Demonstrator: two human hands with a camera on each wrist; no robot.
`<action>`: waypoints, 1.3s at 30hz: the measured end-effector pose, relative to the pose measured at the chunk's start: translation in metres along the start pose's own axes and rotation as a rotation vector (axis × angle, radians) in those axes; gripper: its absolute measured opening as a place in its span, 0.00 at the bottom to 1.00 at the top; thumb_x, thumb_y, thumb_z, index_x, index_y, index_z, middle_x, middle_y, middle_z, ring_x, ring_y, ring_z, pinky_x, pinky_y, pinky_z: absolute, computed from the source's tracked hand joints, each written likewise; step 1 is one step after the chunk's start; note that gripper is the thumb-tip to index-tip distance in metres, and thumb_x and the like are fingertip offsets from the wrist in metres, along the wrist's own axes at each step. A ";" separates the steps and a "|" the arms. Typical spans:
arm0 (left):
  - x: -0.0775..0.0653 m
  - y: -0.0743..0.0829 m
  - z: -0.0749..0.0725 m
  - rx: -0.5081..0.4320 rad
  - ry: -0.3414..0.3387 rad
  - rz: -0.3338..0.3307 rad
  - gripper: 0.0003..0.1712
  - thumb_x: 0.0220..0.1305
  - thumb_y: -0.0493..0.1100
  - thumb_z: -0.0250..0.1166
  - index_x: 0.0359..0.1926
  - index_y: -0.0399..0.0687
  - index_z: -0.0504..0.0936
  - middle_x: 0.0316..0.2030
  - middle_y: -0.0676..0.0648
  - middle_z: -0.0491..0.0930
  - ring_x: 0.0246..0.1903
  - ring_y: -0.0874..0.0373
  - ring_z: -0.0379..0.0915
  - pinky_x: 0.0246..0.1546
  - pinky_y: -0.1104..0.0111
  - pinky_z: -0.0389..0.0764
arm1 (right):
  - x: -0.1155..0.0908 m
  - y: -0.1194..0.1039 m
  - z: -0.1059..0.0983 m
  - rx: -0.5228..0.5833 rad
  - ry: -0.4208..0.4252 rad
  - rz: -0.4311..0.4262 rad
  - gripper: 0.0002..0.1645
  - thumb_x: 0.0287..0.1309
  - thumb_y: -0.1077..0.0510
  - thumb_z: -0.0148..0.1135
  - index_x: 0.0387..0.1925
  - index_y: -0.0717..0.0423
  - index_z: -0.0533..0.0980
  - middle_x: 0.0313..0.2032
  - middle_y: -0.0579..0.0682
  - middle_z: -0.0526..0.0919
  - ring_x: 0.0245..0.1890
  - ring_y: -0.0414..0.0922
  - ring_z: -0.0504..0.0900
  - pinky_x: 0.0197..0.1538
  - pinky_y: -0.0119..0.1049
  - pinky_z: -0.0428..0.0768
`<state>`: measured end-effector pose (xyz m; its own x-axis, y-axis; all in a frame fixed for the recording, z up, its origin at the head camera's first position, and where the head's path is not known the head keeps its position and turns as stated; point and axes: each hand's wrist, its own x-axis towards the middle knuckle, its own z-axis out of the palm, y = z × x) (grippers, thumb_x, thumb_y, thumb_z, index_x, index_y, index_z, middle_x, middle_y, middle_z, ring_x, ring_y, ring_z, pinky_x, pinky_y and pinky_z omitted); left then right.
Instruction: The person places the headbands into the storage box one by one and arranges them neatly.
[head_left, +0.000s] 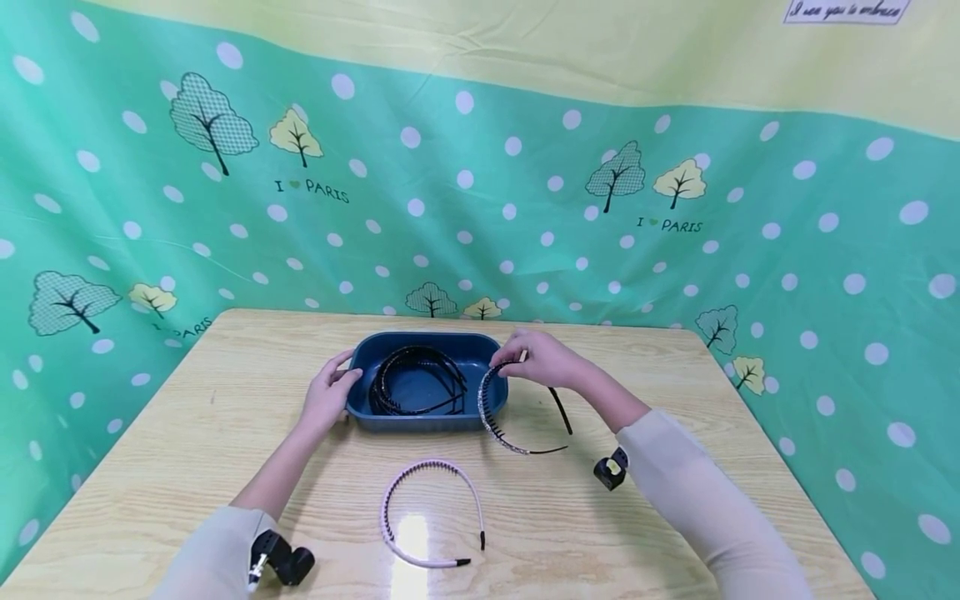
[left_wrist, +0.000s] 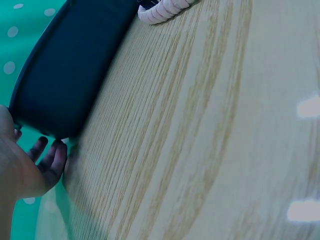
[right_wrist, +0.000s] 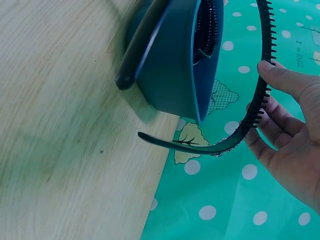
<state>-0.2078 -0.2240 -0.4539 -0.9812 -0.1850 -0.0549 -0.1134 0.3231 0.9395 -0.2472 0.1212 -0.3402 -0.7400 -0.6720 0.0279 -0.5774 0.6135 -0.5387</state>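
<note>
A dark blue rectangular box (head_left: 420, 422) stands on the table with several black headbands (head_left: 386, 392) inside. At its left end my left hand (head_left: 327, 395) holds the wall, thumb by the rim and fingers outside; the left wrist view shows the box (left_wrist: 60, 70) and hand (left_wrist: 30, 170) too. My right hand (head_left: 542, 358) pinches a black toothed headband with a glittery outer face (head_left: 486, 408) at the box's right end. In the right wrist view, thumb and fingers grip this headband (right_wrist: 262, 85). A pale pink headband (head_left: 386, 508) lies in front of the box.
The light wooden table (head_left: 225, 400) reaches back to a green dotted cloth (head_left: 465, 208), which also hangs at both sides. Each wrist carries a small black camera (head_left: 611, 468).
</note>
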 end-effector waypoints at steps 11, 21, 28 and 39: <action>0.000 -0.001 0.000 -0.003 0.002 -0.005 0.29 0.70 0.51 0.50 0.70 0.56 0.59 0.57 0.35 0.71 0.55 0.46 0.69 0.44 0.73 0.69 | 0.009 -0.003 0.000 -0.001 0.008 0.000 0.08 0.56 0.58 0.64 0.39 0.50 0.84 0.37 0.47 0.79 0.39 0.42 0.75 0.38 0.32 0.76; 0.000 0.000 0.001 -0.007 0.006 -0.009 0.29 0.70 0.50 0.50 0.70 0.55 0.59 0.58 0.35 0.71 0.56 0.45 0.68 0.52 0.64 0.70 | 0.020 -0.012 0.001 -0.034 0.011 -0.009 0.09 0.57 0.56 0.63 0.40 0.49 0.84 0.39 0.47 0.78 0.39 0.42 0.75 0.37 0.32 0.74; 0.001 0.000 0.000 -0.010 0.001 -0.006 0.29 0.70 0.50 0.50 0.70 0.56 0.59 0.59 0.34 0.70 0.57 0.44 0.68 0.53 0.62 0.69 | 0.028 -0.016 0.004 -0.033 0.003 -0.024 0.11 0.56 0.56 0.64 0.42 0.51 0.83 0.37 0.48 0.77 0.37 0.41 0.72 0.37 0.32 0.72; 0.001 -0.001 0.001 -0.009 -0.004 -0.004 0.30 0.70 0.51 0.50 0.70 0.55 0.58 0.59 0.35 0.70 0.57 0.44 0.67 0.53 0.61 0.70 | 0.039 -0.020 0.002 -0.035 0.019 -0.035 0.10 0.57 0.56 0.64 0.41 0.49 0.84 0.39 0.47 0.80 0.39 0.43 0.73 0.38 0.32 0.72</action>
<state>-0.2083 -0.2240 -0.4551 -0.9814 -0.1823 -0.0602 -0.1162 0.3143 0.9422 -0.2636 0.0820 -0.3301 -0.7253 -0.6856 0.0628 -0.6147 0.6039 -0.5074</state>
